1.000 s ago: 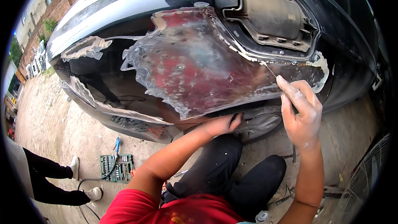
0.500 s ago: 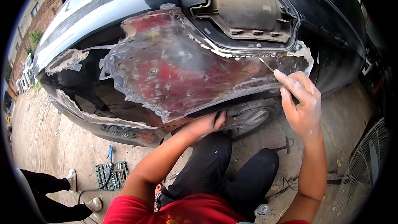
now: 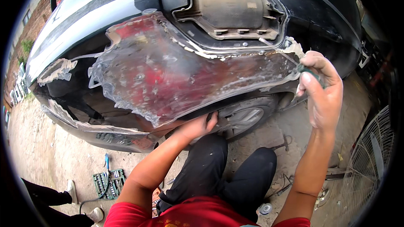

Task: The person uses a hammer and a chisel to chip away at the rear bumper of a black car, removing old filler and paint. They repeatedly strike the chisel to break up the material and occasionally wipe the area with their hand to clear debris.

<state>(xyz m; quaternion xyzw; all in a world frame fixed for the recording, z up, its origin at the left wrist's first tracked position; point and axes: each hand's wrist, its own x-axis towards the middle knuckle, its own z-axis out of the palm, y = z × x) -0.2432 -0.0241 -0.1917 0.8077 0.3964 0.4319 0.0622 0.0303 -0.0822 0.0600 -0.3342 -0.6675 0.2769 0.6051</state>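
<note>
A dark car's damaged fender panel (image 3: 168, 71) fills the middle, with red, brown and grey sanded patches and ragged, clear-looking edges. My right hand (image 3: 322, 88) is closed around a thin rod-shaped tool (image 3: 286, 56) with a dark green end. Its pale tip lies at the lower rim of the headlight-like opening (image 3: 235, 8), close to the whitish filler (image 3: 293, 46). My left hand (image 3: 198, 127) reaches up at the wheel arch, beside the wheel (image 3: 244, 120). Most of its fingers are hidden behind the panel's lower edge, so its grip does not show.
A green socket set (image 3: 108, 184) and a blue-handled tool with a hose (image 3: 107, 162) lie on the ground at left, near another person's shoes (image 3: 96, 214). A fan (image 3: 368, 159) stands at right. A hammer-like tool (image 3: 286, 142) lies beyond my knees.
My right hand has moved right and turned, showing the tool's green end. The tool's tip has risen from the panel to the opening's rim. The whole view has shifted slightly; my left hand stays at the arch.
</note>
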